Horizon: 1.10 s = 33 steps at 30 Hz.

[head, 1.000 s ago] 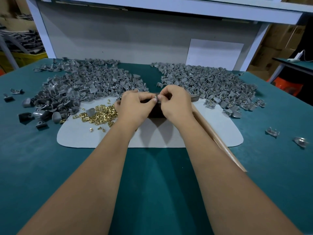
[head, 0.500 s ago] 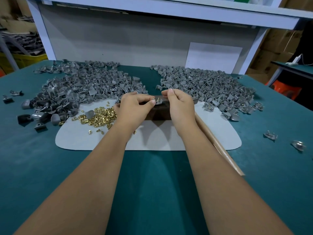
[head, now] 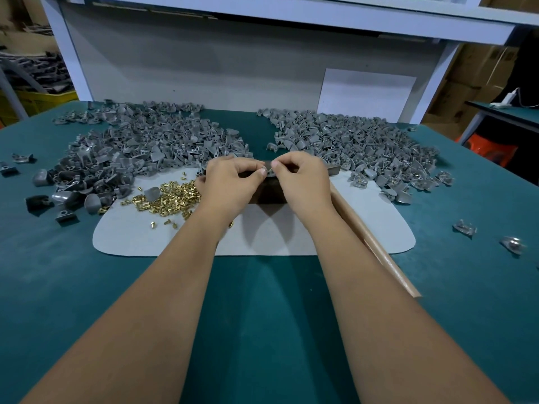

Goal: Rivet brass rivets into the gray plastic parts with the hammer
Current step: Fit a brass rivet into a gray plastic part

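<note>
left hand and right hand: pinching small gray part over dark block. risk: rivet slipping, dropping among loose brass rivets.

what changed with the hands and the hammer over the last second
Hardly anything: left hand and right hand still pinch a small gray plastic part together over the dark block. The wooden hammer handle, brass rivet pile and gray heaps stayed put.
</note>
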{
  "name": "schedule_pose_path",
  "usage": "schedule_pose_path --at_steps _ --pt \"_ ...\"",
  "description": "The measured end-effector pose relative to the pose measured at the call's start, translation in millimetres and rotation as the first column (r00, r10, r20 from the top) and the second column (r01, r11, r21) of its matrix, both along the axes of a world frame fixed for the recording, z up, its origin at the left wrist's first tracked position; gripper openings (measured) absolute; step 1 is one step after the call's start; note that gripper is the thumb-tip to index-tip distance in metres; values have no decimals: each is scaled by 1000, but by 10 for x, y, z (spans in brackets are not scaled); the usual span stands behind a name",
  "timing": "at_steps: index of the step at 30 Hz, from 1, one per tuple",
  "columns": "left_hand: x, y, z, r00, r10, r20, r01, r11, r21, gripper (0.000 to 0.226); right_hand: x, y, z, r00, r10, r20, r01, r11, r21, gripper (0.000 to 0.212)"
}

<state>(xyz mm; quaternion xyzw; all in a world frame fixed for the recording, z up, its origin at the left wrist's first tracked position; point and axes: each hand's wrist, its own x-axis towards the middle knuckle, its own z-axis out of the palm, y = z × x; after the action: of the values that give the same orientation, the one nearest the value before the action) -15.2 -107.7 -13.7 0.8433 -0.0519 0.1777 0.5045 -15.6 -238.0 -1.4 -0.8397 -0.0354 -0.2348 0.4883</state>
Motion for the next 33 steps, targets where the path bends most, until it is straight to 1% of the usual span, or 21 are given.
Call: schedule_pose_path --at_steps 6,9,13,15,18,20,24,26,27,30,33 --pt "-25 -10 17 1000 -4 3 4 1000 3 13 -3 5 3 1000 -17 -3 17 999 -41 10" --pt "-34 -17 21 999 -50 9 50 998 -43 15 16 21 21 998 -50 25 53 989 -140 10" --pt "-28 -10 33 998 -63 16 63 997 -50 16 43 45 43 994 -73 79 93 954 -284 12" --pt "-33 -17 36 998 -67 16 67 996 -51 17 61 49 59 994 -71 82 96 926 -365 13" --pt "-45 -22 41 999 -40 17 40 999 -1 16 83 49 91 994 -73 80 102 876 -471 13" --pt "-48 -19 51 999 -35 15 34 999 37 15 92 43 108 995 -70 71 96 863 -496 12" --pt "-41 -11 58 1000 -24 -3 24 998 64 17 96 34 118 996 -54 69 82 847 -524 11" --pt "-42 -8 48 1000 -31 1 31 998 54 17 86 32 96 995 -44 85 81 856 -511 12" --pt "-47 -10 45 999 -31 9 30 998 50 17 77 28 80 996 -40 84 75 875 -478 12" --pt "-55 -25 40 999 3 52 -7 997 78 16 58 0 47 999 -25 38 36 948 -316 12" --pt "-57 -33 50 997 31 71 -40 991 130 16 46 -9 51 1000 5 -8 -7 983 -185 12"
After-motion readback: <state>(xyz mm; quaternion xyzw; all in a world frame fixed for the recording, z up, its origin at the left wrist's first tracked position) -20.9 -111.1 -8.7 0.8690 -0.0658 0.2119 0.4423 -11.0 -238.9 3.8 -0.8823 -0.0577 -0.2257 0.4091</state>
